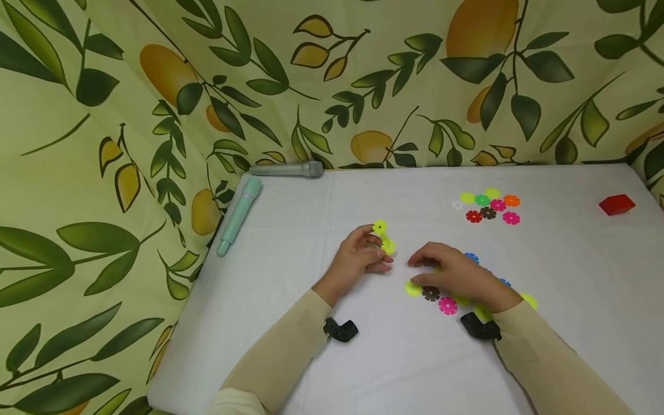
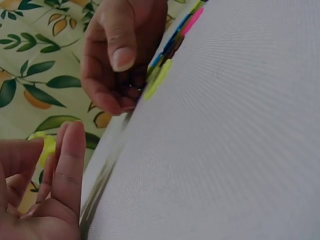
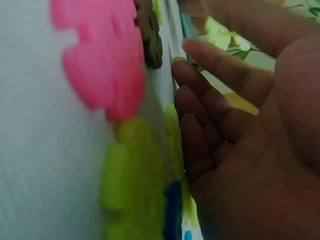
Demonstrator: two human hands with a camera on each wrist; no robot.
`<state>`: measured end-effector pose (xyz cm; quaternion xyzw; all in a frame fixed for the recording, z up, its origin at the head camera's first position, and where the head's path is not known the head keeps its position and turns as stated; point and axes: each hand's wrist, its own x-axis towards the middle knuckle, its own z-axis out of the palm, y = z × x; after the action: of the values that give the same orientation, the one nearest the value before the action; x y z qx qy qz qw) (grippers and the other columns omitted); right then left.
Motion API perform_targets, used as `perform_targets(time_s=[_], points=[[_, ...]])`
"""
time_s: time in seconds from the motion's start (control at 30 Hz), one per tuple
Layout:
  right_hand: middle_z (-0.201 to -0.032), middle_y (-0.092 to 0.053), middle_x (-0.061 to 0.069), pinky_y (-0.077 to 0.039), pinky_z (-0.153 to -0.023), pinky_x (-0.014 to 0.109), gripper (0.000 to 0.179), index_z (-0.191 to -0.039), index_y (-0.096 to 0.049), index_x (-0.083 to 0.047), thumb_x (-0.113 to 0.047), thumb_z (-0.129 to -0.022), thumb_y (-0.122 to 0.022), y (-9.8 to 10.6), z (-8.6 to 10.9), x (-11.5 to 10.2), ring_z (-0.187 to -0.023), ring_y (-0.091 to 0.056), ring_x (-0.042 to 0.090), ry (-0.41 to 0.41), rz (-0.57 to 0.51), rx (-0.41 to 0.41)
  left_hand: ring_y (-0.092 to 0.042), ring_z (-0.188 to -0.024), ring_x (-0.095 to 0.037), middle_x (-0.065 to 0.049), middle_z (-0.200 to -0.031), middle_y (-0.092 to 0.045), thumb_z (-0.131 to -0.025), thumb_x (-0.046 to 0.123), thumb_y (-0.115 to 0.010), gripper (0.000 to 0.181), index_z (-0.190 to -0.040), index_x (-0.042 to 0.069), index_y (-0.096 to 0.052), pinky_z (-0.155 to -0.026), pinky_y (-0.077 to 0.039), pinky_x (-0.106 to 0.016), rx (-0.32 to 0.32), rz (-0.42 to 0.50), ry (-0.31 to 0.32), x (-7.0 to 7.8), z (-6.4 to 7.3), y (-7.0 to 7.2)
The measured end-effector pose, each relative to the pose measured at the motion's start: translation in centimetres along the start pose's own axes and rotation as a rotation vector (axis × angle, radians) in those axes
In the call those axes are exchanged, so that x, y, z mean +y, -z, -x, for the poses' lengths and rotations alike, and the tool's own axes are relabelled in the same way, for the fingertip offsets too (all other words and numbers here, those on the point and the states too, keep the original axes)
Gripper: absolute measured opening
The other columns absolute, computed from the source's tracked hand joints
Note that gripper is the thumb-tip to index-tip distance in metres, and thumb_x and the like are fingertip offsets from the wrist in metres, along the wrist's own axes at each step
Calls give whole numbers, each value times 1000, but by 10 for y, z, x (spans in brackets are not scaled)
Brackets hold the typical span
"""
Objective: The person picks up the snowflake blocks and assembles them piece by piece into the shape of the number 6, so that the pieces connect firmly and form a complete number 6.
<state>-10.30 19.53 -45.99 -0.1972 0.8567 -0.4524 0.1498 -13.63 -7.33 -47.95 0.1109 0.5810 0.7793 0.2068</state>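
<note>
My left hand (image 1: 358,253) pinches a small chain of joined yellow notched plastic discs (image 1: 388,246) between thumb and fingers, raised over the white table. In the left wrist view these discs (image 2: 48,147) show partly behind the fingers. My right hand (image 1: 456,274) hovers low over a spread of loose notched discs, fingers loosely bent, nothing between them in the right wrist view. Near its thumb lie a yellow disc (image 1: 412,288), a brown disc (image 1: 430,294) and a pink disc (image 1: 448,305). Blue and more yellow discs are partly hidden beneath this hand.
Farther back on the white table (image 1: 570,276) lies a second group of discs, including an orange disc (image 1: 511,200). A red block (image 1: 617,204) sits at the right. At the back left are a silver microphone (image 1: 287,169) and a mint-green microphone (image 1: 240,218). Patterned curtain surrounds the table.
</note>
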Motion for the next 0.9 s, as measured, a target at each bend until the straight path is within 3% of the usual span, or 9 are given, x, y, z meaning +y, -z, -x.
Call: perform_targets(time_s=[0.13, 0.33, 0.6, 0.77, 0.9], points=[[-123, -64, -4, -49, -104, 51, 36, -120, -76, -16, -26, -91, -93, 0, -1, 1, -124, -55, 28, 75, 102, -88, -75, -98, -25, -11, -113, -62, -109, -7, -60, 33, -141, -10, -54, -86, -64, -45, -18, 1, 11, -1, 0, 1], [-117, -61, -7, -52, -101, 48, 28, -110, -76, -22, -23, -89, -94, 0, 0, -2, -123, -53, 28, 65, 151, -123, -72, -93, -24, -11, -108, -62, -105, -4, -68, 32, -134, -12, -59, -80, -64, -37, 23, -95, 29, 0, 1, -6], [-113, -64, -6, -53, -97, 47, 29, -107, -71, -19, -19, -90, -94, 1, -1, -4, -118, -54, 28, 22, 124, -135, -70, -82, -20, -9, -99, -69, -100, -10, -72, 20, -120, -8, -70, -63, -61, -29, 105, -228, -6, -5, 0, -14], [-107, -61, 0, -55, -88, 42, 25, -100, -67, -19, -20, -93, -91, 1, -1, -4, -110, -53, 28, -45, 74, -126, -65, -71, -18, -4, -96, -70, -101, -8, -73, 13, -114, -7, -73, -59, -58, -26, 167, -285, -62, -5, 2, -17], [-102, -61, 0, -53, -84, 37, 20, -96, -68, -20, -21, -96, -88, 1, 1, -2, -103, -55, 26, -33, 30, -97, -58, -61, -15, -5, -95, -71, -105, -1, -72, 8, -113, -4, -70, -51, -49, -23, 192, -319, -71, -3, 4, -17]])
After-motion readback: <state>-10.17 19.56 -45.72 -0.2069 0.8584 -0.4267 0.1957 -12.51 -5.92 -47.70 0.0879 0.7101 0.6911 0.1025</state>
